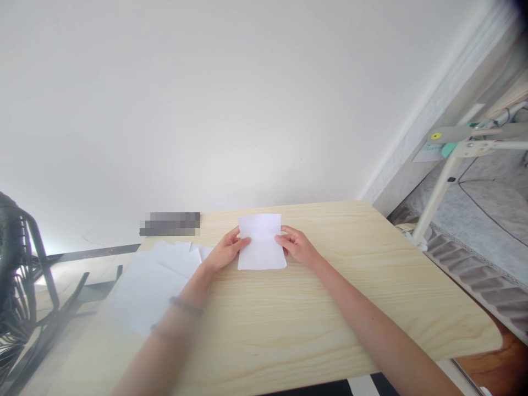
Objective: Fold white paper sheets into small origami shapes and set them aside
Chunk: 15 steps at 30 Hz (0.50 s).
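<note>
A small white sheet of paper (pixel 261 242) with a faint crease across its middle sits on the light wooden table (pixel 313 319). My left hand (pixel 226 250) pinches its left edge with thumb and fingers closed on it. My right hand (pixel 297 246) grips the right edge the same way. Both forearms reach in from the bottom of the view. The left wrist wears a bead bracelet (pixel 185 306).
A loose pile of white paper sheets (pixel 152 280) lies on the table's left part. A black wire chair (pixel 20 286) stands at far left. A white metal stand (pixel 445 181) and grey rug are at right. A white wall rises behind the table.
</note>
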Each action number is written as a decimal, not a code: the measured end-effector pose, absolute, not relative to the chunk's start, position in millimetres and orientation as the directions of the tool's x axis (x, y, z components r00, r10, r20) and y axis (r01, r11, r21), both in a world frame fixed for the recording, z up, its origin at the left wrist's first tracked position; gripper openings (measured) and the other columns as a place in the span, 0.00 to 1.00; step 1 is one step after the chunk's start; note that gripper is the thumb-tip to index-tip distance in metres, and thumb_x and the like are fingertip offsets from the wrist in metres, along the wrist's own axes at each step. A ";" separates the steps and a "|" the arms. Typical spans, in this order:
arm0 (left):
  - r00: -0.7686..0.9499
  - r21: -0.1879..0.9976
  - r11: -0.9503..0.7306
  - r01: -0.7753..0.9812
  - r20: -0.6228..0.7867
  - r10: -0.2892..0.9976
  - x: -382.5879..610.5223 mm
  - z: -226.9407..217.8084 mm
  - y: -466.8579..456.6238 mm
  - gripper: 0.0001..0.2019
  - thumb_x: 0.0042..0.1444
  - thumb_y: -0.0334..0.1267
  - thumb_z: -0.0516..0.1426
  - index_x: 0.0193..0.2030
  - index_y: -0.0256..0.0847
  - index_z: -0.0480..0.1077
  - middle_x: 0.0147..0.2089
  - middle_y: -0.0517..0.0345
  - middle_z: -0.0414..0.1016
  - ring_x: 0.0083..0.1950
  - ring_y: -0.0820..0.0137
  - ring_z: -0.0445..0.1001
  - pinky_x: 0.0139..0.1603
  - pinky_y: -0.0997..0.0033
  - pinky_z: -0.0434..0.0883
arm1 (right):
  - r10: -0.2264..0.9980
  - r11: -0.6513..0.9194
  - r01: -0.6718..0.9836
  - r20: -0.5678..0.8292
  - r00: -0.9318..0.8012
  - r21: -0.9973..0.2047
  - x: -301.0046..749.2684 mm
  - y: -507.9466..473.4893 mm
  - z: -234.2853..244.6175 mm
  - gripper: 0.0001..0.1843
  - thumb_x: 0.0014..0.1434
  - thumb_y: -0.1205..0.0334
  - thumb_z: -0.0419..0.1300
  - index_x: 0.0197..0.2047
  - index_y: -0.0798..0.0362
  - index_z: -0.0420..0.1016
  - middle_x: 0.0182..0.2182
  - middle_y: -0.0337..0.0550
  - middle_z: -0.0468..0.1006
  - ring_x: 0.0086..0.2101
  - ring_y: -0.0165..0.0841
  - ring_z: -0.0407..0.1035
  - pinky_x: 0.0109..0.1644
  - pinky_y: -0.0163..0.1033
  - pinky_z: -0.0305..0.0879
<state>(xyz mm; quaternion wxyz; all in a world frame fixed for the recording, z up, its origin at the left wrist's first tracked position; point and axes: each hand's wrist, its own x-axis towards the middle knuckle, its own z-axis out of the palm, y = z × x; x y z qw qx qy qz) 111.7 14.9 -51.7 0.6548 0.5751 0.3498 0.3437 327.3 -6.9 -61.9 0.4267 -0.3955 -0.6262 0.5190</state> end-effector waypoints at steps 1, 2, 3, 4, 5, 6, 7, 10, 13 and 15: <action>0.513 0.991 0.116 -0.060 -0.068 0.856 112.1 -51.0 14.4 0.21 0.49 0.42 0.57 0.50 0.40 0.62 0.34 0.57 0.73 0.30 0.72 0.70 0.29 0.74 0.66 | 0.939 0.157 0.046 0.135 -0.316 -0.986 327.7 -6.5 -62.3 0.18 0.54 0.53 0.52 0.45 0.53 0.68 0.21 0.36 0.67 0.20 0.24 0.57 0.25 0.32 0.56; 0.506 0.988 0.138 -0.069 -0.085 0.859 112.3 -50.4 14.3 0.21 0.48 0.41 0.57 0.50 0.41 0.62 0.33 0.58 0.72 0.28 0.73 0.69 0.28 0.75 0.66 | 0.942 0.166 0.044 0.145 -0.301 -0.985 328.0 -6.0 -62.8 0.18 0.55 0.53 0.52 0.45 0.54 0.68 0.21 0.36 0.67 0.21 0.25 0.58 0.25 0.32 0.56; 0.502 0.982 0.170 -0.080 -0.108 0.858 112.3 -50.1 14.7 0.20 0.48 0.40 0.56 0.49 0.41 0.63 0.31 0.59 0.71 0.27 0.74 0.68 0.27 0.77 0.65 | 0.947 0.172 0.044 0.153 -0.281 -0.984 328.4 -5.6 -63.3 0.18 0.55 0.53 0.52 0.44 0.54 0.69 0.21 0.37 0.68 0.21 0.25 0.58 0.25 0.32 0.56; 0.502 0.973 0.210 -0.099 -0.133 0.854 112.0 -49.9 15.4 0.18 0.48 0.40 0.56 0.47 0.40 0.64 0.29 0.60 0.70 0.26 0.75 0.68 0.25 0.77 0.65 | 0.952 0.176 0.048 0.158 -0.261 -0.983 328.8 -5.1 -63.9 0.17 0.55 0.53 0.52 0.44 0.53 0.70 0.22 0.37 0.68 0.22 0.25 0.59 0.25 0.32 0.57; 0.513 0.958 0.260 -0.125 -0.162 0.843 111.5 -49.8 16.4 0.17 0.49 0.40 0.54 0.46 0.39 0.65 0.28 0.60 0.70 0.25 0.75 0.68 0.24 0.77 0.65 | 0.957 0.181 0.056 0.162 -0.241 -0.982 329.1 -4.7 -64.5 0.17 0.55 0.54 0.52 0.44 0.53 0.71 0.23 0.38 0.70 0.23 0.26 0.60 0.26 0.32 0.58; 0.533 0.937 0.315 -0.150 -0.191 0.824 110.8 -49.8 17.6 0.17 0.49 0.41 0.53 0.46 0.38 0.65 0.27 0.60 0.69 0.24 0.74 0.68 0.24 0.76 0.65 | 0.960 0.187 0.068 0.168 -0.223 -0.980 329.3 -4.4 -65.0 0.17 0.55 0.54 0.52 0.43 0.53 0.72 0.25 0.39 0.71 0.24 0.26 0.61 0.27 0.32 0.58; 0.558 0.915 0.367 -0.169 -0.218 0.800 110.1 -49.7 18.7 0.18 0.50 0.43 0.51 0.45 0.37 0.65 0.26 0.58 0.70 0.23 0.73 0.68 0.23 0.74 0.66 | 0.962 0.196 0.086 0.175 -0.208 -0.977 329.3 -4.2 -65.4 0.16 0.54 0.55 0.52 0.43 0.53 0.72 0.27 0.40 0.72 0.25 0.27 0.62 0.28 0.33 0.59; 0.610 0.873 0.455 -0.179 -0.264 0.747 108.7 -48.7 20.7 0.23 0.52 0.53 0.46 0.45 0.36 0.64 0.27 0.53 0.71 0.24 0.67 0.71 0.24 0.68 0.67 | 0.963 0.233 0.165 0.204 -0.177 -0.958 328.6 -4.3 -66.5 0.15 0.53 0.59 0.52 0.41 0.52 0.74 0.32 0.42 0.75 0.31 0.30 0.65 0.31 0.34 0.61; 0.601 0.892 0.430 -0.141 -0.268 0.753 109.5 -46.3 18.7 0.25 0.52 0.58 0.45 0.44 0.38 0.64 0.28 0.54 0.70 0.26 0.66 0.71 0.24 0.67 0.68 | 0.962 0.259 0.226 0.230 -0.150 -0.939 327.0 -5.5 -67.1 0.15 0.52 0.62 0.50 0.40 0.50 0.75 0.37 0.42 0.76 0.35 0.32 0.66 0.35 0.35 0.61; 0.585 0.920 0.380 -0.099 -0.255 0.770 110.7 -44.6 15.9 0.20 0.51 0.53 0.50 0.44 0.39 0.64 0.29 0.56 0.69 0.27 0.68 0.71 0.27 0.68 0.68 | 0.961 0.266 0.236 0.239 -0.139 -0.934 326.5 -6.3 -67.1 0.16 0.52 0.63 0.49 0.40 0.50 0.75 0.39 0.42 0.75 0.36 0.33 0.66 0.36 0.36 0.61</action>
